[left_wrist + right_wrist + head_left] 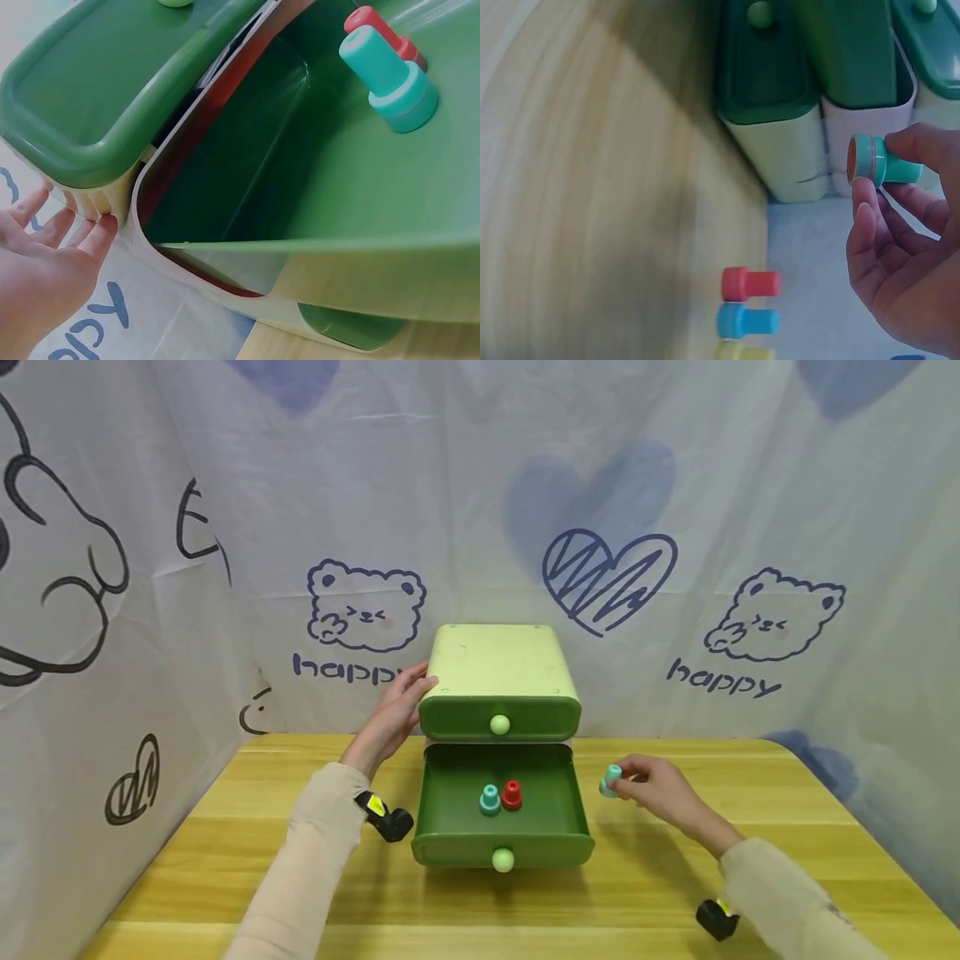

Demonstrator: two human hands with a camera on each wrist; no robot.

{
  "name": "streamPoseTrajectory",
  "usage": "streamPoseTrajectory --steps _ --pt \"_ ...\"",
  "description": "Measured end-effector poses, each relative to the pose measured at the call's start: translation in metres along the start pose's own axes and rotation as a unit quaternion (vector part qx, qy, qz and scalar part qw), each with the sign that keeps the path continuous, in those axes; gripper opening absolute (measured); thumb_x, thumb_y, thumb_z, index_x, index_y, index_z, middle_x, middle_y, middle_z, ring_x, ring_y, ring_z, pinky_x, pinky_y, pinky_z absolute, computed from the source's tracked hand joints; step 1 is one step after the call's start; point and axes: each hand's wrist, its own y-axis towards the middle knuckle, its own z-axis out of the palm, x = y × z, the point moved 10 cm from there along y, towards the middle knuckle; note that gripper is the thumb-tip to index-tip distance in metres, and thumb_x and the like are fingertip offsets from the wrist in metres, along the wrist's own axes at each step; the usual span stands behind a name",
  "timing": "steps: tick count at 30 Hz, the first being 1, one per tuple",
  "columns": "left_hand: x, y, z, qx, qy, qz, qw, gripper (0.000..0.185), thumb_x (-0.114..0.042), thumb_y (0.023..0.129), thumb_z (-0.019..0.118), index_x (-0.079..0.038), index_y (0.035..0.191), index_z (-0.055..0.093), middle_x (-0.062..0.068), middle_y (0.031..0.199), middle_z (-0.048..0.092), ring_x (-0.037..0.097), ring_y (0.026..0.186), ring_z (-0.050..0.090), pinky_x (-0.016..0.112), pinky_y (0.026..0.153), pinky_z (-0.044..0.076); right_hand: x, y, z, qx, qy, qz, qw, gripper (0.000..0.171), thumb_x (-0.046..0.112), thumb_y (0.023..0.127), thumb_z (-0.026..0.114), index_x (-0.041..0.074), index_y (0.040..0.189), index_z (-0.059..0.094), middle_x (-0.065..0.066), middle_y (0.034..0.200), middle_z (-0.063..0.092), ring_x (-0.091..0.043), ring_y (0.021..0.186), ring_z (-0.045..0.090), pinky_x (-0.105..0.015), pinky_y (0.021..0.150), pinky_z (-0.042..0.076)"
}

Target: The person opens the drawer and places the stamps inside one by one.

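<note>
A small drawer cabinet [498,660] with a pale yellow-green top stands on the table, its middle drawer [450,814] pulled out. Inside that drawer a turquoise stamp [490,800] and a red stamp [512,795] stand upright side by side. My left hand [396,714] rests against the cabinet's left side, fingertips touching the wall beside the top drawer [90,97]. Right of the open drawer, my right hand [663,789] pinches another turquoise stamp [885,161] between thumb and fingers, above the table. Its orange underside shows in the right wrist view.
Red [750,283], blue [747,320] and yellow [744,351] stamps stand in a row near the table's far edge, mostly hidden behind my right hand in the head view. A printed curtain [480,510] hangs behind the wooden table [300,877]. The bottom drawer [769,67] is closed.
</note>
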Motion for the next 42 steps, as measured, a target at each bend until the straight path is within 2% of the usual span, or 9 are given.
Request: streamPoseTrajectory --steps 9,17,25,31,35,39,42 --pt "0.001 -0.001 0.002 0.002 -0.018 0.005 0.9998 0.066 -0.02 0.098 0.051 0.0 0.152 0.019 0.016 0.156 0.02 0.029 0.136 0.032 0.038 0.109 0.036 0.025 -0.001 -0.002 0.012 -0.011 -0.001 1.0 0.028 0.024 0.09 0.069 0.001 0.104 0.067 -0.004 0.087 0.065 -0.021 0.08 0.06 -0.032 0.069 0.05" --pt "0.001 -0.001 0.0 -0.003 -0.021 0.002 0.9998 0.066 -0.02 0.098 0.051 -0.001 0.152 0.019 0.015 0.156 0.02 0.029 0.137 0.032 0.037 0.108 0.037 0.046 0.006 -0.002 0.019 -0.031 -0.021 0.999 0.019 0.018 0.086 0.071 0.003 0.097 0.068 -0.004 0.083 0.064 -0.022 0.073 0.059 -0.031 0.056 0.051" --pt "0.002 0.001 0.0 -0.002 -0.023 0.002 0.9997 0.066 -0.021 0.097 0.052 -0.003 0.152 0.02 0.014 0.156 0.021 0.028 0.137 0.031 0.036 0.109 0.036 0.058 0.01 0.0 0.042 -0.052 -0.034 0.997 0.022 0.019 0.085 0.073 0.002 0.098 0.068 -0.004 0.083 0.063 -0.019 0.071 0.056 -0.032 0.054 0.051" --pt "0.002 0.001 0.001 -0.001 -0.027 0.003 0.9996 0.066 -0.021 0.097 0.052 -0.002 0.152 0.02 0.014 0.157 0.02 0.027 0.139 0.028 0.037 0.11 0.034 0.07 0.013 0.006 0.061 -0.073 -0.061 0.994 0.017 0.019 0.085 0.073 0.005 0.093 0.069 -0.001 0.083 0.063 -0.018 0.074 0.056 -0.031 0.058 0.049" --pt "0.003 0.001 0.001 -0.003 -0.025 -0.002 0.9997 0.067 -0.021 0.097 0.052 -0.003 0.152 0.02 0.014 0.157 0.02 0.027 0.139 0.029 0.036 0.109 0.036 0.075 0.015 0.013 0.083 -0.076 -0.064 0.992 0.014 0.019 0.085 0.073 0.007 0.089 0.068 -0.001 0.081 0.062 -0.016 0.065 0.052 -0.03 0.052 0.047" --pt "0.003 0.001 0.0 -0.004 -0.024 -0.005 0.9997 0.066 -0.02 0.097 0.051 -0.003 0.152 0.02 0.014 0.157 0.02 0.027 0.138 0.03 0.036 0.109 0.036 0.08 0.017 0.021 0.102 -0.069 -0.065 0.99 0.013 0.018 0.085 0.074 0.008 0.088 0.066 -0.002 0.078 0.061 -0.013 0.05 0.043 -0.026 0.042 0.039" --pt "0.002 0.001 0.0 -0.003 -0.021 -0.002 0.9998 0.066 -0.021 0.097 0.052 -0.002 0.152 0.02 0.014 0.156 0.021 0.027 0.138 0.03 0.036 0.109 0.035 0.086 0.019 0.025 0.106 -0.072 -0.073 0.989 0.013 0.016 0.084 0.074 0.007 0.088 0.067 -0.002 0.077 0.061 -0.011 0.044 0.038 -0.024 0.039 0.035"
